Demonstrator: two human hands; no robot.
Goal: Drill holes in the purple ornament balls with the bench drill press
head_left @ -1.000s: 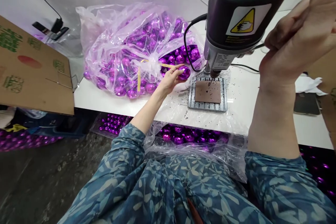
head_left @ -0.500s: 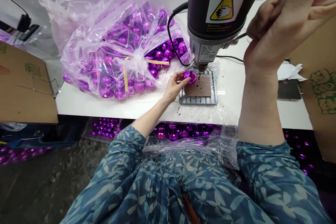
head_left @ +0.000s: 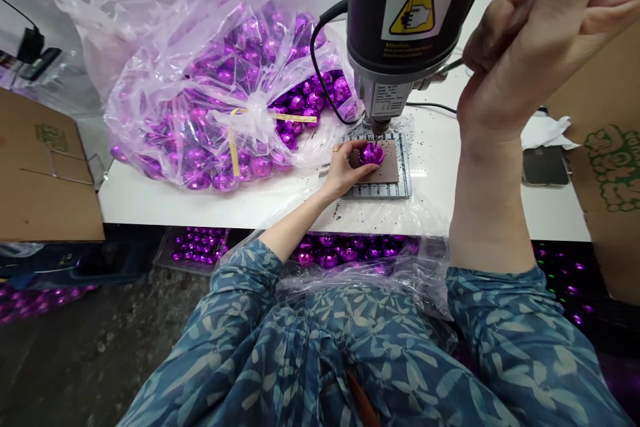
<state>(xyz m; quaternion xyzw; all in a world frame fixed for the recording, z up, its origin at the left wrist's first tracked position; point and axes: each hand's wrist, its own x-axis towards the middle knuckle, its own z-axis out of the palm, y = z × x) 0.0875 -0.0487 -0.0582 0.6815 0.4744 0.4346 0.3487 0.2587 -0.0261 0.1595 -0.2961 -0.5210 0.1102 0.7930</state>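
Note:
My left hand (head_left: 347, 168) pinches a shiny purple faceted ball (head_left: 372, 153) and holds it on the brown pad (head_left: 389, 172) of the metal drill base (head_left: 405, 181), right under the drill chuck (head_left: 378, 125). My right hand (head_left: 530, 47), raised at the upper right, is closed round the thin metal feed lever (head_left: 453, 66) of the dark grey bench drill (head_left: 407, 7). The drill bit itself is hidden behind the ball.
A tied clear bag full of purple balls (head_left: 220, 93) lies on the white table (head_left: 210, 203) left of the drill. Another bag of balls (head_left: 350, 257) hangs at my lap. Cardboard boxes stand at left (head_left: 40, 180) and right (head_left: 610, 173). A dark phone (head_left: 545, 165) lies at the right.
My left hand carried the purple ball from beside the bag to the pad under the chuck. My right hand stayed on the lever and the drill head looks lower.

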